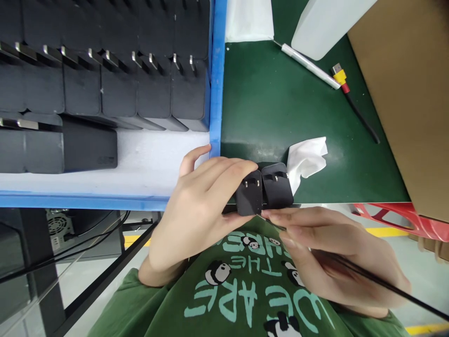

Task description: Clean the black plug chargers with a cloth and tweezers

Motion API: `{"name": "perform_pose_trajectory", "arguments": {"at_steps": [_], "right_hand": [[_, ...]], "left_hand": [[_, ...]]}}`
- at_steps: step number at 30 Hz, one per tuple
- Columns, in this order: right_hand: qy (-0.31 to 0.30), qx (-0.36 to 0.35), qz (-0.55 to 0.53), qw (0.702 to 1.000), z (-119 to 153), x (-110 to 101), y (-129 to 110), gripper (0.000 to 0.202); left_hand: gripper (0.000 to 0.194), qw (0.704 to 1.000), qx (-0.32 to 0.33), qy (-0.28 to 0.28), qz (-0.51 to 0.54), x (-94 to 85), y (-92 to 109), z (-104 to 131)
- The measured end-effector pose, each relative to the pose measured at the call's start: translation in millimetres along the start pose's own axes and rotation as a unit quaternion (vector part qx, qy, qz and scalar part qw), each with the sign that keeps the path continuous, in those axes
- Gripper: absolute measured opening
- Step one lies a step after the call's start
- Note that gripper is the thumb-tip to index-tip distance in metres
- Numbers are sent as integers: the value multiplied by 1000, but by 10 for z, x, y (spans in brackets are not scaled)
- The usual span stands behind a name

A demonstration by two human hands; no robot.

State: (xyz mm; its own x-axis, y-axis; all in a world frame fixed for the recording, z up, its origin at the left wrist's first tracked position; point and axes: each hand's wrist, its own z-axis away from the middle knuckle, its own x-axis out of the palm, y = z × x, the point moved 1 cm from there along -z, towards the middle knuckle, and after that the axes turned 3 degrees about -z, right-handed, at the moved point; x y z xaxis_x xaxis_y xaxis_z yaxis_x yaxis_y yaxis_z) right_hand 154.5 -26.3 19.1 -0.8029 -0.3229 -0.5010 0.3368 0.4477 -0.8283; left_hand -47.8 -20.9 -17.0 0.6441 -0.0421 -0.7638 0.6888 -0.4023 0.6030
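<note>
My left hand [206,206] is closed around a black charger [249,194], whose two metal prongs face up at the table's front edge. Right against it stands a second black charger [277,189], also prongs up; whether a hand holds that one too, I cannot tell. My right hand [329,248] pinches a thin black cable [365,272] in its fingertips, and the cable trails off to the lower right. Its dark, slender end reaches the near lower corner of the first charger. What that end looks like is mostly hidden by the fingers. A crumpled white cloth [306,159] lies just behind the second charger.
To the left, a blue-edged tray [105,200] with a white liner holds rows of black chargers [119,89]. On the green table [259,103] lie a white pen-like tool [310,66] and a yellow-and-red USB plug [339,75]. A cardboard box [407,93] borders the right side.
</note>
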Motion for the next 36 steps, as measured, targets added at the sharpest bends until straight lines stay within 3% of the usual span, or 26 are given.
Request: {"name": "perform_pose_trajectory", "arguments": {"at_steps": [31, 36], "right_hand": [[-24, 4, 2, 1000, -32, -8, -8, 20], [-3, 13, -13, 1000, -41, -23, -15, 18]], "left_hand": [[26, 1000, -9, -5, 0, -11, 1, 8], [24, 1000, -10, -7, 0, -8, 7, 2]]}}
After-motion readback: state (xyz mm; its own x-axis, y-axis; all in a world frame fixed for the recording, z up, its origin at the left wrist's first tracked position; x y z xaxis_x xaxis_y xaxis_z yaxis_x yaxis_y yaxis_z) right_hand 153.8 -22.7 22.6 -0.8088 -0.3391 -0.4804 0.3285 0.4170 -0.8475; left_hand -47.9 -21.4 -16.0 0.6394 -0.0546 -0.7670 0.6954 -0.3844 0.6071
